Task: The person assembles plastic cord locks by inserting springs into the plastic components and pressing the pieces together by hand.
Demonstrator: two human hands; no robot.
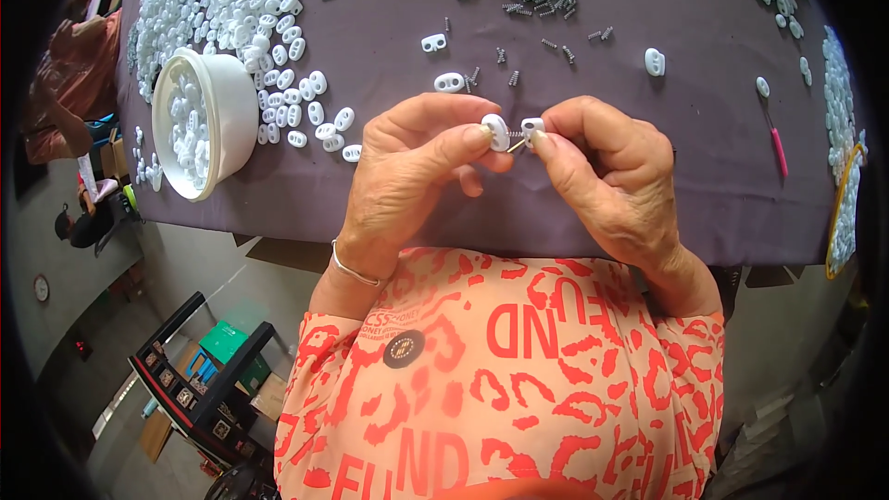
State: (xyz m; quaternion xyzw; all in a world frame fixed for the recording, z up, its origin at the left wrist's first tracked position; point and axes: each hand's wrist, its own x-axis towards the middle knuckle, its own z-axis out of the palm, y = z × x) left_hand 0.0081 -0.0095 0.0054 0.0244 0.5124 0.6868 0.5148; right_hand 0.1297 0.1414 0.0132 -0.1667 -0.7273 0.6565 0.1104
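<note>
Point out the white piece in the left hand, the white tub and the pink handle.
White piece (499,133): head view, on its visible face.
White tub (238,118): head view, on its outer side.
Pink handle (778,152): head view, near its middle.

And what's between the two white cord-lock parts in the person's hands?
In the head view, a small coil spring and, just below it, a thin gold-coloured sliver, too small to identify.

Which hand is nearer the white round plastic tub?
Left: the left hand is to the right of the white round plastic tub; the right hand is farther right, beyond the left.
</note>
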